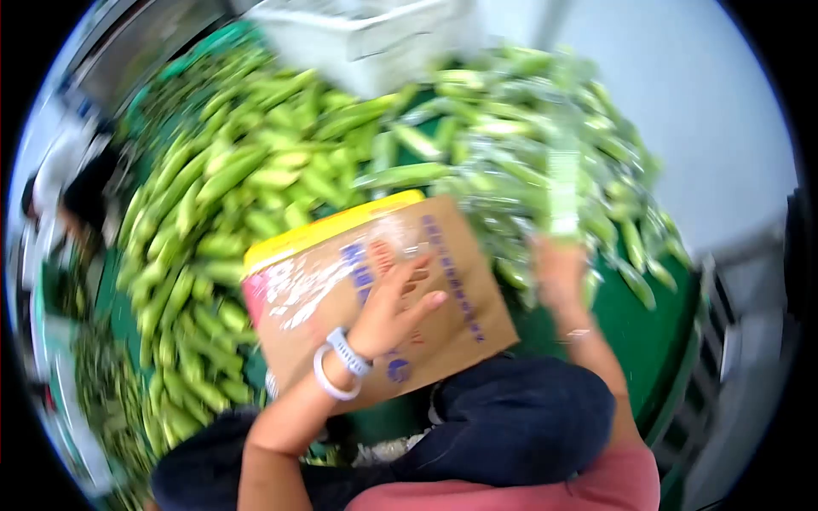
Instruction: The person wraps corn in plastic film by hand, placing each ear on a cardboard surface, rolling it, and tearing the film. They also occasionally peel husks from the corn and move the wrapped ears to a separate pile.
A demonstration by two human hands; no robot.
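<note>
My left hand (394,313), with a watch and a pale band at the wrist, has its fingers spread over a flat brown printed cardboard piece (464,281). Glossy clear plastic covers part of that board, and its far edge is yellow. To the right, my right hand (561,271) is closed around the lower end of a pale green ear of corn (562,183), which points away from me. Motion smears this ear, and the clear plastic about it is hard to make out. Behind it lies a heap of plastic-wrapped corn (503,162).
A large pile of unwrapped green corn (230,175) spreads over the green surface (635,341) on the left. A white crate (366,43) stands at the back. Another person (72,170) is at the far left. Grey metal rails (703,358) run along the right.
</note>
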